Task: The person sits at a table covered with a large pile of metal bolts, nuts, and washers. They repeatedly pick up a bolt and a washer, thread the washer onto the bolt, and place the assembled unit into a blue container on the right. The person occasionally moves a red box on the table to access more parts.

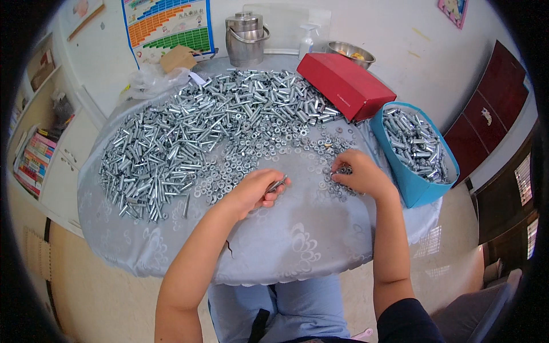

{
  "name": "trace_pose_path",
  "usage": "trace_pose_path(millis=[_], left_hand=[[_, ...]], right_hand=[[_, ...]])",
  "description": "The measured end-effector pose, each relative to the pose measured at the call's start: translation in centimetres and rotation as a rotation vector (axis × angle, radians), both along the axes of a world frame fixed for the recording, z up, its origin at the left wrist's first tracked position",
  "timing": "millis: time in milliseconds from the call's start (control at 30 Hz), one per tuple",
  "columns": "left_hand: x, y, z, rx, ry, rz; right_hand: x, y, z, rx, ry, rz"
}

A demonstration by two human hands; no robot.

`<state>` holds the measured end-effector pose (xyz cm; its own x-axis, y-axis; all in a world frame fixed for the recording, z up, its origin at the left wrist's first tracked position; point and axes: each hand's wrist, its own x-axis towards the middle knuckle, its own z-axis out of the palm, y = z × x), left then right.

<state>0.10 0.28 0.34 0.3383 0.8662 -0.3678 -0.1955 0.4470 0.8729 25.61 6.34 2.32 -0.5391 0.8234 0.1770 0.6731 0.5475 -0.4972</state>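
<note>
My left hand rests on the grey tablecloth and holds a silver bolt between thumb and fingers. My right hand lies a little to the right, its fingers pinched on small metal washers and nuts. A wide heap of silver bolts and sleeves covers the left and far part of the table. Loose washers and nuts are scattered between the heap and my hands.
A blue bag full of bolts stands at the table's right edge. Behind it lies a red box. A steel pot, a metal bowl and a brown carton sit at the back. White cabinets stand at left.
</note>
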Motion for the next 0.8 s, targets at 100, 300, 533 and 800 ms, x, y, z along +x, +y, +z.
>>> trace_pose_path(millis=[100,300,533,800], left_hand=[[0.0,0.0,0.2,0.0,0.011,0.0],[0.1,-0.2,0.0,-0.006,0.01,-0.004],[0.2,-0.2,0.1,0.025,0.015,0.005],[1.6,-0.8,0.0,0.091,0.093,-0.019]], right_hand=[[-0.1,-0.2,-0.1,0.055,-0.015,0.018],[-0.3,-0.4,-0.1,0.058,-0.02,0.03],[-1.9,-1.1,1.1,-0.071,0.235,0.075],[-4.9,-2.3,-0.4,-0.271,0.468,0.299]])
